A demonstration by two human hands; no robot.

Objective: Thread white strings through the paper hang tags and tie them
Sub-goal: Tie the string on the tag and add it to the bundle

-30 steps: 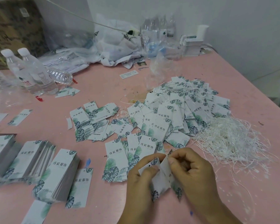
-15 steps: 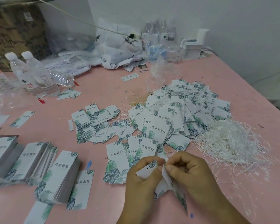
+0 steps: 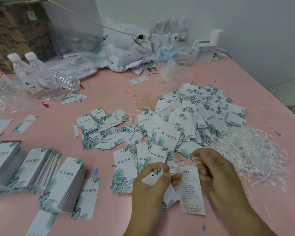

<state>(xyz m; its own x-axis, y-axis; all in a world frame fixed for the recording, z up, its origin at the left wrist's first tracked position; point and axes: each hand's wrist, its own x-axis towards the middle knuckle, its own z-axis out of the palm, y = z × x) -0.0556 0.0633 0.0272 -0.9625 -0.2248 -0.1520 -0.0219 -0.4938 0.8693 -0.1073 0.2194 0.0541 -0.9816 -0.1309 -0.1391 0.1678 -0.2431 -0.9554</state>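
Near the front edge of the tabletop (image 3: 245, 82), the left hand (image 3: 148, 189) pinches a leaf-printed tag (image 3: 152, 176) by its top, punched hole facing up. The right hand (image 3: 216, 174) has its grip closed on a thin white string (image 3: 186, 161) between thumb and forefinger, and a second tag (image 3: 192, 189), text side up, hangs between the hands. The step looks like drawing the string through the holes. To do it well, keep both holes lined up, pull the string taut and straight so it does not fray or snag on the paper, and hold the tags near the hole so they do not tear.

The tags are slim white cards with green leaf print and one small hole at the top.

Farther back lie loose tags (image 3: 126, 167), then a big heap (image 3: 194, 120) towards the right edge, with a tangle of strings (image 3: 245, 150) beside it. Neat stacks (image 3: 41, 171) sit at the left edge.
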